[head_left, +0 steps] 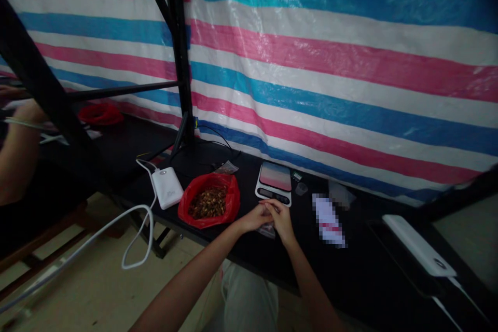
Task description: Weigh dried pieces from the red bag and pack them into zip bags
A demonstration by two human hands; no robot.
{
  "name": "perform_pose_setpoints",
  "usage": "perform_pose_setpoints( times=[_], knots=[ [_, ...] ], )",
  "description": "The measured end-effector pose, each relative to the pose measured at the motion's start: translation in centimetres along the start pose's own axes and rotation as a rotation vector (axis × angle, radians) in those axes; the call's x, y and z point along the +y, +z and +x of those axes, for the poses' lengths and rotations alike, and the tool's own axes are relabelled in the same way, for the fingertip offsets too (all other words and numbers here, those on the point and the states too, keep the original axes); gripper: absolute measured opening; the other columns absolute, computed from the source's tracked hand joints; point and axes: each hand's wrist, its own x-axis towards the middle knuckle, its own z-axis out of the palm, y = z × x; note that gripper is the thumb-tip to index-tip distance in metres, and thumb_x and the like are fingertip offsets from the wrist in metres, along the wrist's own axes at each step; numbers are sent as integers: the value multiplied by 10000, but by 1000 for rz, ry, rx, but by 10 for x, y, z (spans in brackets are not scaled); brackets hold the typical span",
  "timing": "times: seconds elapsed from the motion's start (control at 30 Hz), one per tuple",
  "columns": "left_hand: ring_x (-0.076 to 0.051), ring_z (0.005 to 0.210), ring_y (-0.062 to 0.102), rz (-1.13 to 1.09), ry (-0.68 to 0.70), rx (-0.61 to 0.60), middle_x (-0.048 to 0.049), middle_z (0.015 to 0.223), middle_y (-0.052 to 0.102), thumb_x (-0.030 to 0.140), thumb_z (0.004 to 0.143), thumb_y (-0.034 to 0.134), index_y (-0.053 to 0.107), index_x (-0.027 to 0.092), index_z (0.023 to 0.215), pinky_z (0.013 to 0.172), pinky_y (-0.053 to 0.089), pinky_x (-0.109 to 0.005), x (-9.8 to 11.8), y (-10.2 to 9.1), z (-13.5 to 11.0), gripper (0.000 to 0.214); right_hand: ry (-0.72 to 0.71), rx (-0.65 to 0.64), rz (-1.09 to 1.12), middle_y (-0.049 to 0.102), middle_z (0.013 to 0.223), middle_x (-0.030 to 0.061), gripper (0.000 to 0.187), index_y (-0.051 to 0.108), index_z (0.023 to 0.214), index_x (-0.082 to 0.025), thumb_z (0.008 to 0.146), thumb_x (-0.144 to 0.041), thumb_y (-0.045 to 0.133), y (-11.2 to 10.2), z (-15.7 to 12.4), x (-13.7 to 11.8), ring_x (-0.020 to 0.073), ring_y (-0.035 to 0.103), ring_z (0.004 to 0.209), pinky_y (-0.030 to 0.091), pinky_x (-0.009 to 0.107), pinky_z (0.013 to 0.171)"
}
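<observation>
My left hand (254, 218) and my right hand (282, 222) meet at the front of the black table, fingers closed and pressed together. Between and below them shows a small see-through plastic bag (267, 230), pinched by both hands; its top is hidden by the fingers. Just beyond the fingertips lies a white digital scale (275, 176) with a shiny plate. To the left of my left hand sits an open red plastic bag (232, 202) filled with small brown and golden pieces (210, 202), too small to name.
A white power bank (167, 188) with a cable lies left of the red bag. On the right are a blurred-out white packet (329, 220), a see-through bag (341, 194) and a white device (418, 245) on a dark phone-like slab. Another person's arm (19, 150) is at far left.
</observation>
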Motion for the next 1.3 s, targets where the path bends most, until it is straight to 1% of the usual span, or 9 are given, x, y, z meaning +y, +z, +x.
perform_pose_setpoints(
  times=[0.1,0.27,0.5,0.7,0.83,0.97,1.07,1.17,1.3],
  knots=[
    [-140,794,550,-21,45,40,-70,855,589,430,625,670,571,95,887,724,410,-254,-3,0,1,436,-25,-30,-19,680,779,54,219,669,740,-187,749,-344,516,0,3,1,206,610,789,450,321,755],
    [-91,582,521,-85,20,2,-17,652,547,408,629,662,541,88,781,579,392,-223,-12,-4,4,373,-43,-75,-43,671,764,53,229,665,742,-178,760,-339,503,-2,6,1,204,605,779,445,302,740],
    [-91,622,523,-51,17,64,-12,683,553,267,614,658,548,95,760,592,385,-208,-8,-1,3,251,-44,-30,-5,664,779,51,196,650,746,-172,765,-295,498,2,3,9,199,600,799,435,288,751],
    [-113,707,536,-103,13,129,-17,740,569,204,585,661,549,106,784,643,401,-220,-4,4,2,248,-33,-3,-28,666,783,55,211,650,767,-173,776,-310,490,3,-1,9,201,605,794,448,280,728],
    [-101,691,529,-64,61,86,-10,731,565,158,597,625,551,106,817,641,397,-216,-9,-1,5,238,-47,15,-43,668,764,49,200,651,743,-177,767,-296,492,4,-1,10,199,611,774,456,274,716],
    [-81,598,496,-47,61,72,4,666,535,174,614,611,546,102,767,579,379,-208,-13,-3,7,181,-64,19,-49,667,756,47,199,652,746,-184,775,-282,482,4,0,13,194,614,769,463,266,704],
    [-100,648,509,14,118,85,-7,681,549,207,637,626,571,101,779,634,394,-226,-14,-6,7,185,-107,65,-69,668,843,59,191,661,819,-190,767,-275,497,3,1,14,199,608,834,464,283,753],
    [-105,596,514,18,153,34,-14,653,560,336,677,623,581,98,829,614,404,-236,-13,-9,8,286,-145,155,-97,647,964,71,228,650,922,-196,747,-279,530,-1,1,13,207,581,929,447,307,824],
    [-95,508,501,-32,169,67,-10,581,550,464,661,621,569,94,787,538,386,-214,-13,-10,10,394,-99,141,-119,662,869,69,206,670,844,-188,728,-318,561,-7,1,11,204,603,837,474,300,765]
  ],
)
